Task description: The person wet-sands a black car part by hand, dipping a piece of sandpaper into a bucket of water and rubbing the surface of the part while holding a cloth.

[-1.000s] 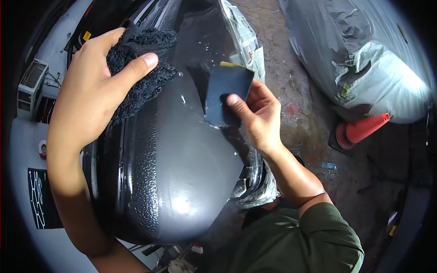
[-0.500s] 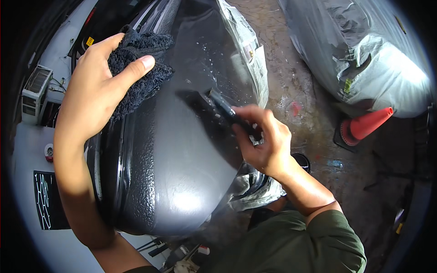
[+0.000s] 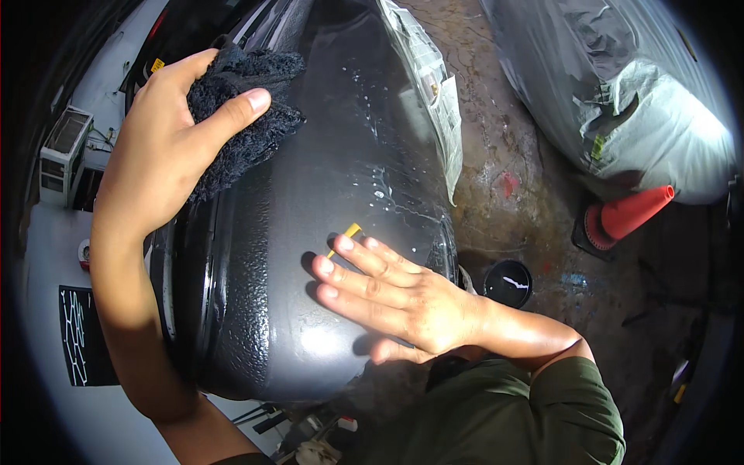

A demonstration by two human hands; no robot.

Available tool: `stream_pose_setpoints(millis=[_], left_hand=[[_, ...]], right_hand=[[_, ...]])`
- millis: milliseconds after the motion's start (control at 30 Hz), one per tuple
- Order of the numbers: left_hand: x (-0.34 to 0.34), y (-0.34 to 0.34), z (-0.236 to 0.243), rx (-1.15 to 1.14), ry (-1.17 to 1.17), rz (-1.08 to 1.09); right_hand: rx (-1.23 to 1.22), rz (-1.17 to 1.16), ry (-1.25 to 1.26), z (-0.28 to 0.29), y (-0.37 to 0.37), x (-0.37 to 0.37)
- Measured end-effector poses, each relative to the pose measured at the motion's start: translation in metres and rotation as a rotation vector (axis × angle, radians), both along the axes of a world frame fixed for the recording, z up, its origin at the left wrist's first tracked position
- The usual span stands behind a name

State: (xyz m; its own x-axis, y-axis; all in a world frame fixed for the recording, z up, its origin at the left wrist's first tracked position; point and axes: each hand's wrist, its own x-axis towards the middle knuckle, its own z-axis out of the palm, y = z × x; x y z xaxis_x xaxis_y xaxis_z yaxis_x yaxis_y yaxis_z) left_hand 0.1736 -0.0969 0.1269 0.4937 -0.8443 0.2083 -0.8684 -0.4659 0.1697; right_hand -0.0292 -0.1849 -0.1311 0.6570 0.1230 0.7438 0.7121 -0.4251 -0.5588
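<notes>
A fluffy dark cloth [image 3: 248, 101] is bunched under my left hand [image 3: 167, 143], which is closed round it at the upper left of the grey car panel [image 3: 310, 194]. My right hand [image 3: 395, 298] lies over the lower middle of the panel with its fingers stretched flat. Past its fingertips shows the yellow edge of a flat sanding block [image 3: 353, 230]; the hand covers the rest of it. Water drops and whitish streaks run along the right side of the panel, above the right hand.
Newspaper masking [image 3: 434, 85] edges the panel's right side. On the stained floor stand a black round container [image 3: 508, 284] and a red cone [image 3: 628, 213]. Plastic sheeting [image 3: 620, 101] covers a large shape at the upper right. A white slatted unit [image 3: 66, 151] stands at the far left.
My right hand has moved down and left across the panel, from gripping the dark block at its edges to lying flat over it. My left hand stays on the cloth.
</notes>
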Motion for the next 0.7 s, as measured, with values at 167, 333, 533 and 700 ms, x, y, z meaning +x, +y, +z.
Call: stream_pose_setpoints(millis=[167,333,533,700], left_hand=[[-0.017,-0.004,0.001,0.087,-0.256,0.134],[-0.012,-0.010,0.008,0.144,0.016,0.128],[-0.008,-0.009,0.009,0.138,0.045,0.096],[-0.015,-0.003,0.003,0.112,-0.250,0.147]], right_hand=[[-0.044,-0.072,0.063,-0.002,0.010,-0.004],[0.087,-0.095,-0.020,-0.008,0.014,-0.001],[0.147,-0.218,-0.154,-0.019,0.015,0.004],[0.536,-0.374,-0.261,-0.029,0.012,0.002]])
